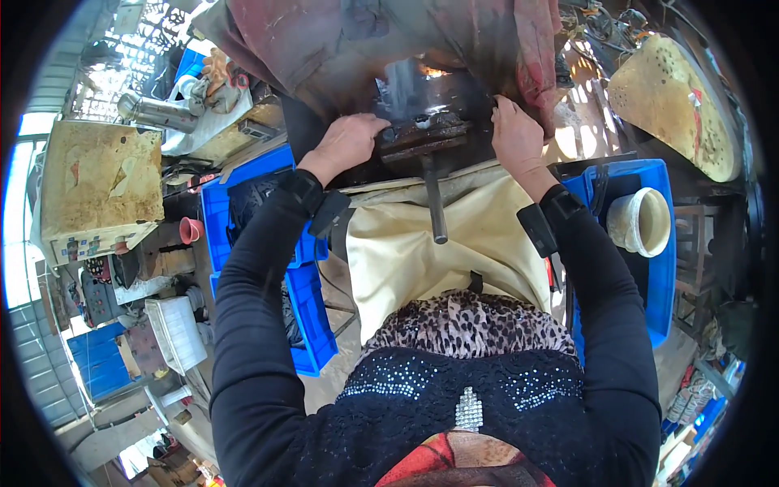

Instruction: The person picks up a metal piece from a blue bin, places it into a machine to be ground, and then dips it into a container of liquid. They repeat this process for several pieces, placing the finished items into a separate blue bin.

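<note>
The dark metal plate (426, 140) sits crosswise at the mouth of a shadowed work space, straight out from the person's body and between the two hands. It looks rough and grimy, rust-brown to black, with a small bright spot on top. A plain grey metal rod (436, 203) points from it towards six o'clock, smoother than the plate and bluntly rounded at its near end.

Judging by the look, the plate would be heavy and stiff, hardly fragile, with a gritty or greasy surface; the rod seems the handiest place to take hold.

At the plate's nine o'clock, the left hand (345, 146) has its fingers curled, their tips by the plate's end; whether they grip it, I cannot tell. At three o'clock, the right hand (519, 140) has its fingertips drawn together beside the hem of a faded red cloth (531, 69); what they pinch, if anything, is unclear.

At twelve o'clock an orange glow (434, 71) shows through haze. A cream apron (406, 231) spreads at six. Blue bins stand at eight (312, 321) and four (659, 300), the latter with a whitish bucket (623, 223) at it.
</note>
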`<state>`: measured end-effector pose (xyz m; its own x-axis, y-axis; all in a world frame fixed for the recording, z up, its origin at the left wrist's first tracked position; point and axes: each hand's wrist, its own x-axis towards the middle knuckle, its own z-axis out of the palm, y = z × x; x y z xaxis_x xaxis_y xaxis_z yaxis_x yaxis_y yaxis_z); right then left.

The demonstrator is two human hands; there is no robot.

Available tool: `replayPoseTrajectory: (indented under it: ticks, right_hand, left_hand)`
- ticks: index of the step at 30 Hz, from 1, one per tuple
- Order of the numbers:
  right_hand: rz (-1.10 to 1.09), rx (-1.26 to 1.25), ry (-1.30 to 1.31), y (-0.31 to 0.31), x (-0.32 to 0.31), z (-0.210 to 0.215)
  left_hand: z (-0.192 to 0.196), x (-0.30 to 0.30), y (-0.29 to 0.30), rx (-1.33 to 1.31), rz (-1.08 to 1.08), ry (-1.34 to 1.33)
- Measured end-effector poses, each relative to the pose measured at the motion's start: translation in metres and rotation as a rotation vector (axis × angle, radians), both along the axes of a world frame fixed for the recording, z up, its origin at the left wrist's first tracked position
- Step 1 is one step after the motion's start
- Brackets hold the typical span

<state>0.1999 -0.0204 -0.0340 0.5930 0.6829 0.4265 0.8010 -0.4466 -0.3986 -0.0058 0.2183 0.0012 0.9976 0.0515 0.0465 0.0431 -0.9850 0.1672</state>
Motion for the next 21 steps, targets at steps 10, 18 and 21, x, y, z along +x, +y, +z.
replayPoseTrajectory:
  ticks: [10, 18, 21]
  right_hand:
    - [-0.029, -0.063, 0.013, -0.003, -0.002, -0.001]
    - [-0.05, -0.073, 0.018, 0.0, -0.001, -0.003]
    - [-0.051, -0.081, 0.028, 0.0, -0.001, -0.003]
  left_hand:
    - [0.038, -0.042, -0.154, -0.27, -0.335, -0.137]
    - [0.058, -0.026, -0.118, -0.146, -0.205, -0.467]
    - [0.086, -0.002, -0.086, -0.157, 0.022, -0.537]
